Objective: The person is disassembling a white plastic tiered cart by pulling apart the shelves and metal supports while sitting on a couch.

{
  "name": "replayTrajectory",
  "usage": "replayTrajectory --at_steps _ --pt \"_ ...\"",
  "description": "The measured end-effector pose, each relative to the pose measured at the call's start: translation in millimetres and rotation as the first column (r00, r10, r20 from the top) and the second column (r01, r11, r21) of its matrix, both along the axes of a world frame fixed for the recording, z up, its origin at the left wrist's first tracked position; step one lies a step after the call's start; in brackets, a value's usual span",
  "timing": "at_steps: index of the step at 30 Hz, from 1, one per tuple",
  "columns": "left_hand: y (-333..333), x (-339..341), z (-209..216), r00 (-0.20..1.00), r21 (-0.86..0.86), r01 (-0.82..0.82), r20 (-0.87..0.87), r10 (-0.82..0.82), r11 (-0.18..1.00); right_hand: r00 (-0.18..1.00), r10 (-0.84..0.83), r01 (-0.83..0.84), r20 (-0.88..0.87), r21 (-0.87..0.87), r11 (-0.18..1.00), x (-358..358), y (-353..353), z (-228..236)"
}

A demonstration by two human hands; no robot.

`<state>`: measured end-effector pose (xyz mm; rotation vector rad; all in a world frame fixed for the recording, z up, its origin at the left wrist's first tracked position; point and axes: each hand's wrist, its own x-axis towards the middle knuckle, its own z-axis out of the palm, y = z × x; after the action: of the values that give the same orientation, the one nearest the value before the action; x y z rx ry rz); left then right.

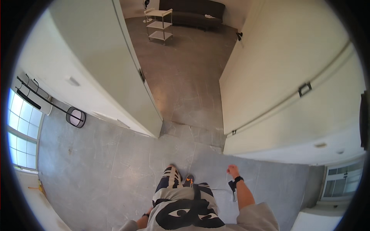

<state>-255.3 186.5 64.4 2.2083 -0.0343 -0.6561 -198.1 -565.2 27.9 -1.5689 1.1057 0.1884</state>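
White three-tier trolley (159, 25), hands (232, 171) well apart

Cream door (266, 57), grey floor (115, 165), seemingly white-veined

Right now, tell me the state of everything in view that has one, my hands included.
Door: wide open
Cart: upright
Sofa: white item lying on it
Rack: standing
Window: bright; open or shut unclear
Right hand: loosely curled; whether it holds anything unclear
Left hand: mostly hidden, state unclear
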Motion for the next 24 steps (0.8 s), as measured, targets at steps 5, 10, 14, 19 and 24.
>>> replayTrajectory --at_steps 5,10,14,19,24 --pt "-106 127 -49 0.997 0.05 0.037 0.062 -0.04 0.998 0.972 -0.008 0.039 0.237 -0.126 0.991 242 -77 51" --pt "-222 366 -102 0.972 0.073 0.206 0.102 -0.213 0.976 0.95 -0.048 -0.017 0.308 0.205 0.979 316 -82 -2" --pt "-416 757 -88 0.954 0.173 0.261 0.105 -0.281 0.95 0.996 -0.067 0.08 -0.062 0.23 0.97 363 -77 -16" --pt "-606 1022 86 0.947 -0.136 0.229 0.261 -0.188 0.964 0.87 0.393 -0.472 -0.297 -0.277 0.837 373 -115 -96" --pt "-694 1147 92 0.955 -0.24 0.165 0.279 -0.095 0.957 0.947 -0.319 0.295 0.044 0.28 0.914 455 -202 -199"
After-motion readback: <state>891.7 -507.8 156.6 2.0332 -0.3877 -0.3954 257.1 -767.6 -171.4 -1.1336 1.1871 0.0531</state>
